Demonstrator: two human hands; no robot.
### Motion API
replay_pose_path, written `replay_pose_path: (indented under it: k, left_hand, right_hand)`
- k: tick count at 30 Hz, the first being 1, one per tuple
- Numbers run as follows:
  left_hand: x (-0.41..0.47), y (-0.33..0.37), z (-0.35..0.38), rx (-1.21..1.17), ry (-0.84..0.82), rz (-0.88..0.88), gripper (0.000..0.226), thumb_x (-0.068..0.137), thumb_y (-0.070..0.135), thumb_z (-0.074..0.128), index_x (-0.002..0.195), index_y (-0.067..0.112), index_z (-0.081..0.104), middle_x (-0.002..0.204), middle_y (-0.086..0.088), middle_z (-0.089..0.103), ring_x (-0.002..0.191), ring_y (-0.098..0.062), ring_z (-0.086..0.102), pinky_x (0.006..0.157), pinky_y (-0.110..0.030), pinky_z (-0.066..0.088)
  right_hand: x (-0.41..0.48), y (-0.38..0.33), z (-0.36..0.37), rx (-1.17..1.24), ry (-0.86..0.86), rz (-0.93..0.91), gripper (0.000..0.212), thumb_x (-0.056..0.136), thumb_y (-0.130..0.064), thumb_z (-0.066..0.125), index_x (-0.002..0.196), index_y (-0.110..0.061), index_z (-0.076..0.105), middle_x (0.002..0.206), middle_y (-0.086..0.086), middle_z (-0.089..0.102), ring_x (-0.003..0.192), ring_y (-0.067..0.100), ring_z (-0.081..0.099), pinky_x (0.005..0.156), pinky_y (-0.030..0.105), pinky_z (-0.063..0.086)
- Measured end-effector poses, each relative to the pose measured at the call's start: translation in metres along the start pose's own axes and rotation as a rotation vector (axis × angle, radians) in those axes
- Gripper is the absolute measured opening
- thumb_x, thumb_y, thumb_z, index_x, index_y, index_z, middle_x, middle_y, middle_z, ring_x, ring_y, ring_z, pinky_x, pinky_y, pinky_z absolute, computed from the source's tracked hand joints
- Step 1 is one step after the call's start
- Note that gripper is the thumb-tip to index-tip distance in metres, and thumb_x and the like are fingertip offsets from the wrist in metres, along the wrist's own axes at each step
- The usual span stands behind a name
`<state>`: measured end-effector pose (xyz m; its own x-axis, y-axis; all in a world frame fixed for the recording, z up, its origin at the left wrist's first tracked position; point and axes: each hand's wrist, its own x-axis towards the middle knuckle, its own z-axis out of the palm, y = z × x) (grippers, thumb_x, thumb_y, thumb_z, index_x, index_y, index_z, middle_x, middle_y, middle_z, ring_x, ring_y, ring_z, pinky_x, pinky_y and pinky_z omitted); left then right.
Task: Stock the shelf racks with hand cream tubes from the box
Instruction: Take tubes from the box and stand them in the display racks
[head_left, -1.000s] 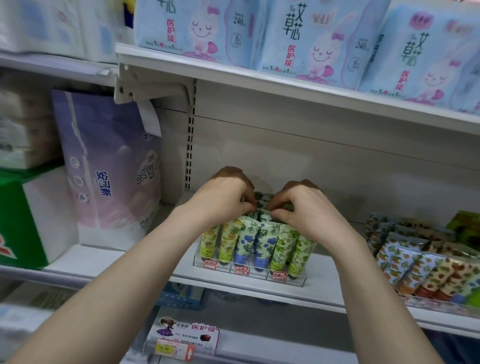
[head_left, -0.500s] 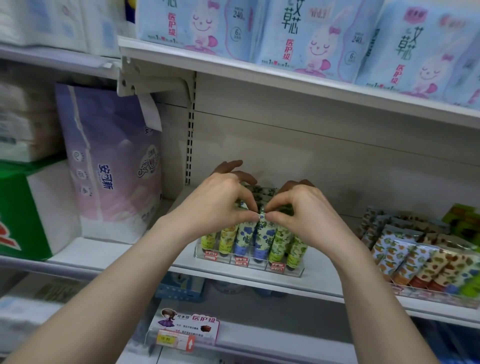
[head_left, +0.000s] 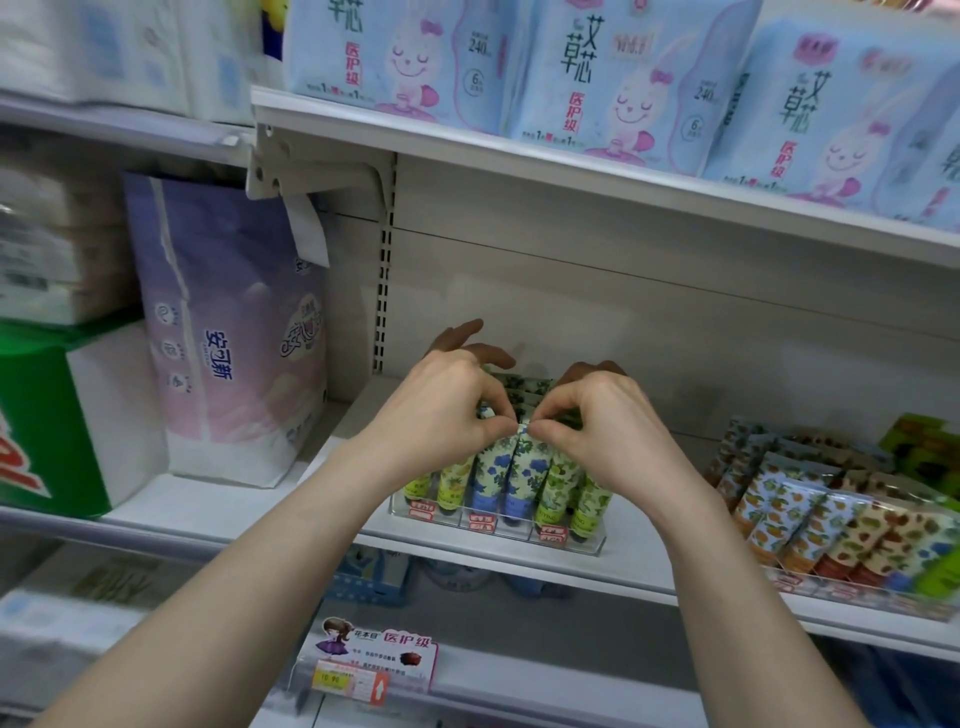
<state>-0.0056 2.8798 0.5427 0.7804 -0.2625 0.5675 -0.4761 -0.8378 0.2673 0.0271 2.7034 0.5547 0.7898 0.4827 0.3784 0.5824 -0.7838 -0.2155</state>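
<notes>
Together at the tube tops

Left hand (head_left: 441, 415) and right hand (head_left: 597, 431) met fingertip to fingertip, each pinching the crimped tops of the blue-flowered hand cream tubes (head_left: 524, 467), which stood cap-down in the clear rack (head_left: 592, 545) on the shelf (head_left: 649, 540).

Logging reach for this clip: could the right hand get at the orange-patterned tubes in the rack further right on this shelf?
Probably yes: the orange-patterned tubes stand uncovered beside the right hand, nothing between. Its fingers pinch a blue-flowered tube, so it must let go first.
</notes>
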Motion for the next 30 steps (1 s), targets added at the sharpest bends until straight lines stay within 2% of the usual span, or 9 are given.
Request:
replay_pose_path:
  k: [4,6,10,13,16,19,21,26,30]
  left_hand:
    - [-0.002,0.000,0.000,-0.018,-0.008,-0.024,0.011,0.081,0.038,0.071,0.082,0.029,0.078,0.119,0.001,0.067,0.126,0.005,0.021,0.095,0.004,-0.014]
    - [-0.003,-0.001,0.000,-0.019,-0.002,-0.039,0.012,0.081,0.040,0.071,0.084,0.031,0.078,0.122,0.003,0.066,0.128,0.004,0.026,0.101,-0.004,-0.006]
    - [-0.003,-0.003,0.000,0.003,-0.006,-0.077,0.014,0.079,0.045,0.071,0.088,0.036,0.075,0.133,0.004,0.058,0.140,-0.008,0.026,0.113,-0.022,0.010]
    - [-0.005,-0.003,-0.001,0.017,-0.010,-0.096,0.016,0.078,0.047,0.071,0.092,0.038,0.074,0.132,0.003,0.057,0.141,-0.015,0.028,0.115,-0.032,0.020]
    - [-0.008,-0.001,-0.002,0.044,0.007,-0.115,0.024,0.079,0.048,0.071,0.101,0.038,0.072,0.123,0.005,0.059,0.134,-0.020,0.037,0.109,-0.034,0.028]
    - [-0.012,-0.003,0.002,0.037,0.055,-0.093,0.027,0.078,0.049,0.071,0.103,0.038,0.070,0.128,0.008,0.057,0.139,-0.019,0.031,0.111,-0.037,0.029]
    - [-0.016,-0.005,0.005,0.023,0.108,-0.098,0.025,0.078,0.049,0.070,0.101,0.039,0.070,0.126,0.008,0.058,0.136,-0.018,0.034,0.109,-0.039,0.034]
    - [-0.031,-0.005,0.012,-0.022,0.328,-0.061,0.015,0.079,0.037,0.074,0.091,0.027,0.074,0.107,0.012,0.064,0.122,-0.019,0.046,0.104,-0.034,0.037]
    - [-0.048,-0.005,0.019,-0.011,0.410,-0.032,0.015,0.079,0.031,0.075,0.090,0.022,0.074,0.100,0.010,0.066,0.112,-0.019,0.051,0.096,-0.027,0.040]
  right_hand:
    - [0.000,-0.001,0.001,0.011,-0.004,-0.009,0.007,0.084,-0.036,0.072,0.083,-0.030,0.076,0.078,-0.013,0.068,0.075,0.003,0.060,0.073,0.024,0.046]
    - [0.000,-0.001,0.000,0.010,-0.011,-0.013,0.008,0.084,-0.036,0.072,0.085,-0.030,0.076,0.080,-0.012,0.068,0.077,0.005,0.060,0.073,0.026,0.048]
    - [-0.002,-0.002,-0.003,0.023,-0.008,-0.028,0.014,0.085,-0.039,0.070,0.095,-0.030,0.076,0.089,-0.014,0.070,0.084,0.004,0.060,0.077,0.025,0.048]
    - [-0.005,-0.001,-0.006,0.015,0.019,-0.037,0.018,0.087,-0.041,0.067,0.101,-0.031,0.074,0.097,-0.015,0.069,0.091,0.003,0.056,0.079,0.024,0.040]
    - [-0.010,0.002,-0.009,0.010,0.099,-0.030,0.019,0.088,-0.042,0.064,0.104,-0.035,0.072,0.098,-0.012,0.065,0.099,0.011,0.052,0.082,0.029,0.038]
    - [-0.015,0.004,-0.010,0.025,0.164,-0.001,0.019,0.089,-0.039,0.064,0.106,-0.035,0.071,0.097,-0.012,0.058,0.099,0.012,0.046,0.080,0.028,0.033]
    - [-0.020,0.004,-0.009,0.051,0.214,0.006,0.016,0.089,-0.036,0.066,0.103,-0.033,0.072,0.096,-0.014,0.058,0.098,0.010,0.045,0.079,0.025,0.030]
    - [-0.034,0.001,0.004,0.098,0.336,-0.007,0.010,0.085,-0.029,0.072,0.094,-0.027,0.075,0.094,-0.013,0.062,0.098,0.010,0.049,0.082,0.025,0.035]
    - [-0.046,-0.003,0.019,0.110,0.389,0.009,0.012,0.082,-0.025,0.074,0.094,-0.023,0.075,0.098,-0.010,0.062,0.098,0.011,0.050,0.082,0.023,0.036]
